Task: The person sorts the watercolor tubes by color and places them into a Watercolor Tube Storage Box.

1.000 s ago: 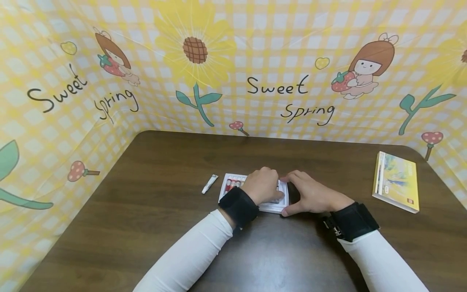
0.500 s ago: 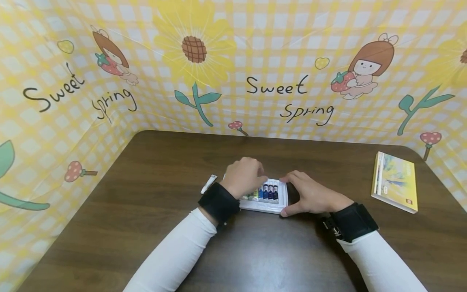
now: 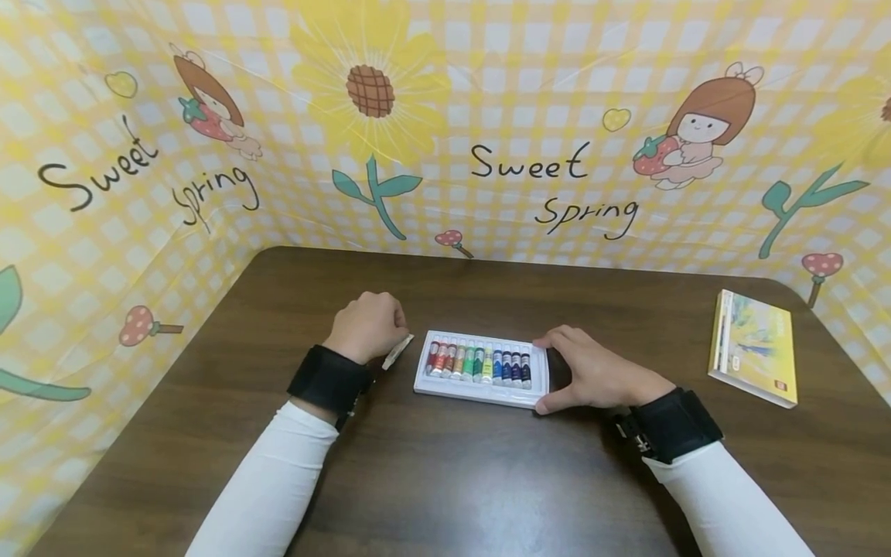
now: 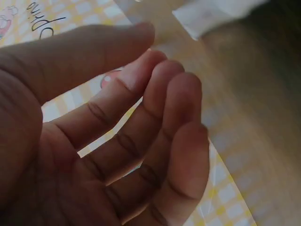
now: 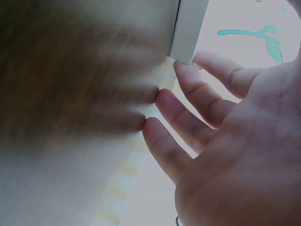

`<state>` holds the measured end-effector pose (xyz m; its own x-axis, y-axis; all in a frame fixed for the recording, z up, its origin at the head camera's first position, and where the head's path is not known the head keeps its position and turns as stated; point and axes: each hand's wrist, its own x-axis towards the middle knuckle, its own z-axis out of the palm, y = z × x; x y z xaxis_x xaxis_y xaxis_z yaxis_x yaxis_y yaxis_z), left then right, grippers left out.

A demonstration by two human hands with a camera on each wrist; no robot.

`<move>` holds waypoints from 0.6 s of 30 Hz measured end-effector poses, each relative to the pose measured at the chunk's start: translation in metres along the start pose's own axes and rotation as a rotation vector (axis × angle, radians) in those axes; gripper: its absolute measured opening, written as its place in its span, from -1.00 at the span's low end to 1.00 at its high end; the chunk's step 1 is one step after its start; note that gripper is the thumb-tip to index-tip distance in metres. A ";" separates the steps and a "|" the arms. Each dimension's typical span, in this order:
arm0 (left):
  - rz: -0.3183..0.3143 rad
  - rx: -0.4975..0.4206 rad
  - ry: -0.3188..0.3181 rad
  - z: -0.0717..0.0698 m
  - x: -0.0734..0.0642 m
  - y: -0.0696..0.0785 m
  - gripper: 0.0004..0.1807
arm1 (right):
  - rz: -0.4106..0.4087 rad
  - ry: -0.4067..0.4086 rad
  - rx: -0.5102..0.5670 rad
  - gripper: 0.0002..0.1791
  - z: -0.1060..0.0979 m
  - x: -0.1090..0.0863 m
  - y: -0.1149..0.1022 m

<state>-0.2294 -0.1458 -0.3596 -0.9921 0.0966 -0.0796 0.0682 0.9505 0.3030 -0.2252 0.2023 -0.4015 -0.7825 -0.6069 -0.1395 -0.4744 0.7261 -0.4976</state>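
A white tray [image 3: 480, 398] holds a row of small paint tubes [image 3: 479, 363], running from red through green to dark blue. My right hand [image 3: 599, 371] holds the tray's right end, thumb at the near corner and index finger at the far one. In the right wrist view, fingertips [image 5: 186, 70] meet the tray's white edge [image 5: 188, 35]. My left hand [image 3: 366, 326] is beside a loose white tube [image 3: 398, 352] left of the tray. Its fingers [image 4: 183, 99] are loosely curled with nothing between them and the thumb.
A thick yellow-covered book [image 3: 755, 348] lies at the right of the brown table [image 3: 473, 480]. Yellow checked cloth [image 3: 445, 193] with printed flowers and figures stands along the table's back and sides.
My left hand has moved left from over the tray to beside the loose tube, uncovering the row of paint tubes. My right hand has stayed at the tray's right end.
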 end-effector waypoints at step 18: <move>-0.004 0.032 -0.062 0.008 0.003 -0.005 -0.95 | 0.004 -0.002 0.008 0.10 0.001 0.000 0.002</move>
<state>-0.2319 -0.1476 -0.3691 -0.9840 0.1099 -0.1400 0.0685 0.9599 0.2718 -0.2257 0.2032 -0.4029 -0.7838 -0.6042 -0.1433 -0.4678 0.7263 -0.5036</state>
